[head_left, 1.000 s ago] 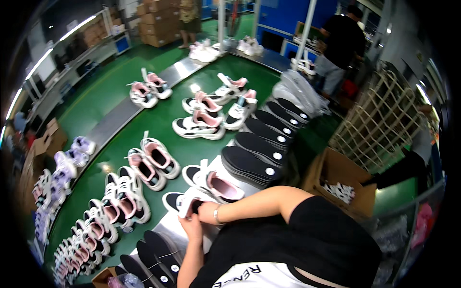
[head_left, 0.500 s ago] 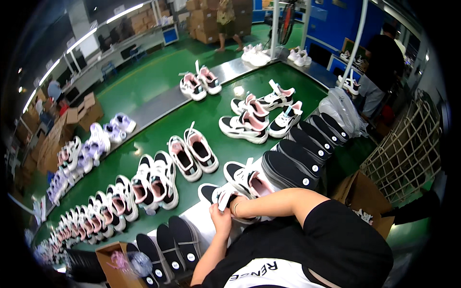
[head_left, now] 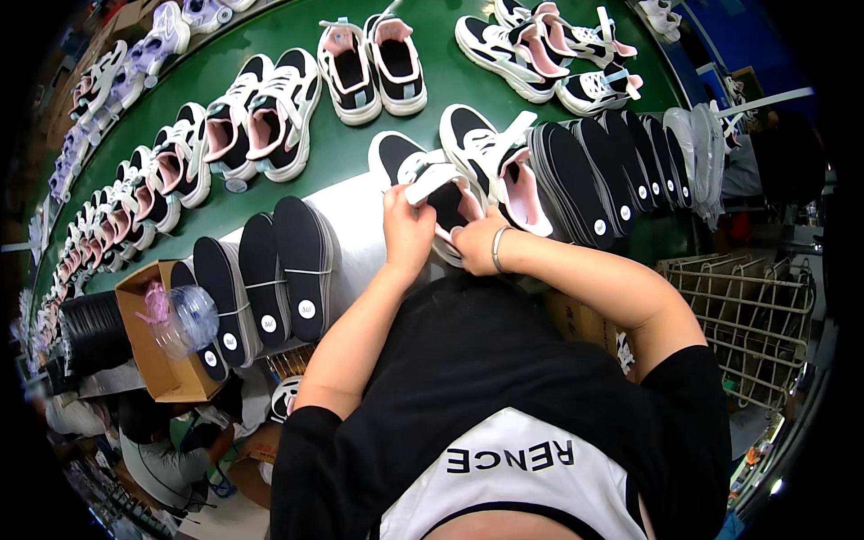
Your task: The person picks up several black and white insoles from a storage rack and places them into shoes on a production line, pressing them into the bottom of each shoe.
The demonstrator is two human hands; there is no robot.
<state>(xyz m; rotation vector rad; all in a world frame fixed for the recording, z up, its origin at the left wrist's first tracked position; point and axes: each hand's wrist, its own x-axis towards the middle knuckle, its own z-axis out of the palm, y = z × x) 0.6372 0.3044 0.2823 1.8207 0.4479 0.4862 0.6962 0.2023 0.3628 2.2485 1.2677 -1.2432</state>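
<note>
A black-and-white sneaker (head_left: 396,158) with a pink lining sits in front of me on a light board. My left hand (head_left: 407,232) pinches its white tongue and pulls it up and toward the left. My right hand (head_left: 480,243) grips the heel side of the same shoe, thumb at the collar and fingers partly hidden. The dark inside of the shoe shows between my hands. Just right of it stands a matching sneaker (head_left: 468,135), its tongue raised, close to my right hand.
Banded stacks of black insoles (head_left: 301,247) lie to the left, with more insole stacks (head_left: 569,175) to the right. Pairs of sneakers (head_left: 351,76) line the green table (head_left: 432,22). A cardboard box (head_left: 171,382) holds a clear plastic bottle (head_left: 193,315). A wire basket (head_left: 742,315) stands at right.
My view has tilted down toward my body. My right hand, earlier reaching into the shoe opening, is now at the heel side; my left hand still holds the tongue.
</note>
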